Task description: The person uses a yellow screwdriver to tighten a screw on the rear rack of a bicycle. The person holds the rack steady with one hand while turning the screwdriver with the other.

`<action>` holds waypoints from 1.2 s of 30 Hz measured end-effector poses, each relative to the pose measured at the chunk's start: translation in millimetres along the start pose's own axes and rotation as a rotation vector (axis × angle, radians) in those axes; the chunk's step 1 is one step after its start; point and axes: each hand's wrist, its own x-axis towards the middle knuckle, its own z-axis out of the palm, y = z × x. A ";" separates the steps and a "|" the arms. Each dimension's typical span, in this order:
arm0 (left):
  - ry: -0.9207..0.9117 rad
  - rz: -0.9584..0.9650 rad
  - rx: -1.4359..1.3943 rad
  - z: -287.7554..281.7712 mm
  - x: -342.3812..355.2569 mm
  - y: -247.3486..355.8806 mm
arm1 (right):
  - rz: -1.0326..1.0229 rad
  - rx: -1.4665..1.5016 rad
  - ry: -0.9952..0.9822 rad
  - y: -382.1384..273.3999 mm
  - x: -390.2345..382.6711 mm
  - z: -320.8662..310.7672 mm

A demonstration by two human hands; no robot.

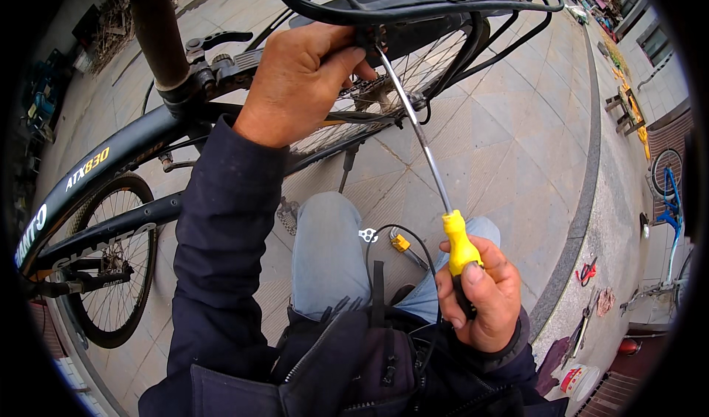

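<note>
A black rear rack (pixel 413 7) sits over the back wheel (pixel 450 59) of a black bicycle (pixel 140 132). My left hand (pixel 295 77) is closed at the rack's front end, its fingers pinching a small dark bracket (pixel 373 36) there; the fingertips are partly hidden. In my right hand (pixel 484 291) is a screwdriver (pixel 461 247) with a yellow and black handle, gripped around the lower part. Its long metal shaft slants up and to the left, with the tip at the bracket beside my left thumb.
Between my knees lie a yellow-marked tool (pixel 399 241) and a small silver wrench (pixel 367 235). Red-handled pliers (pixel 587 271), a long wrench (pixel 586 325) and a white tub (pixel 580 380) are at the right. Farther right stand a small bench (pixel 628 110) and a blue bicycle (pixel 670 203).
</note>
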 end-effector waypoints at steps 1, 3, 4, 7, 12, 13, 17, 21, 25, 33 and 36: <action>-0.002 0.002 0.005 -0.1 0.2 -0.5 | 0.002 0.002 -0.001 0.0 0.1 -0.1; -0.006 0.002 0.006 0.3 0.1 -0.7 | 0.002 0.003 -0.003 0.6 0.1 -0.5; -0.007 0.000 0.003 0.2 -0.1 -0.3 | 0.002 0.003 -0.004 0.7 0.2 -0.6; 0.042 0.055 -0.030 3.2 0.1 -3.4 | 0.007 0.002 -0.005 0.6 0.3 -0.5; 0.062 0.080 -0.014 3.2 0.8 -5.4 | 0.009 0.001 -0.006 0.4 0.7 -0.1; 0.061 0.076 -0.017 3.0 0.9 -5.6 | 0.010 0.001 -0.009 0.6 0.7 -0.3; 0.060 0.088 -0.028 3.1 0.2 -3.2 | -0.074 -0.125 0.076 4.5 -1.3 3.2; 0.031 0.050 -0.056 2.3 0.5 0.5 | -0.150 -0.171 0.136 10.1 -0.4 6.9; 0.008 0.014 -0.026 0.0 -0.2 1.5 | -0.120 -0.140 0.105 10.7 -1.2 4.3; -0.009 0.017 -0.018 0.7 0.2 -0.2 | -0.119 -0.145 0.112 11.8 -2.7 4.4; -0.002 0.018 -0.018 -0.8 -0.3 0.0 | -0.115 -0.145 0.106 11.1 -2.7 5.3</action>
